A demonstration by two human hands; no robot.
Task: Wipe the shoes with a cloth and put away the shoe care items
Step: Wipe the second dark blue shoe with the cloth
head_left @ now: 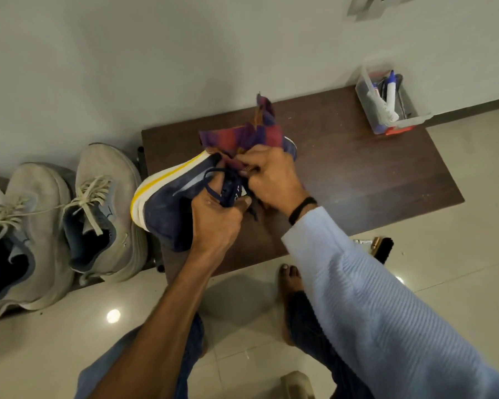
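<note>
Shoe [167,205] lay tipped on its side over the worktop's [372,174] left end, so that its upper met the cloth [242,136]. The left hand [213,223] steadied it, fingers [242,201] curled round the laced opening. The right hand [271,180] pinched the bunched checked cloth against it. Its navy upper looked dusty, and its sole was white and yellow.

Head-worn, facing down, seemingly close over shoe [167,205]

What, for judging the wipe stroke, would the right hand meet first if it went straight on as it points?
The right hand, gripping the checked cloth, points leftward; it would likely first meet the navy sneaker at its laces, held by the left hand.
</note>
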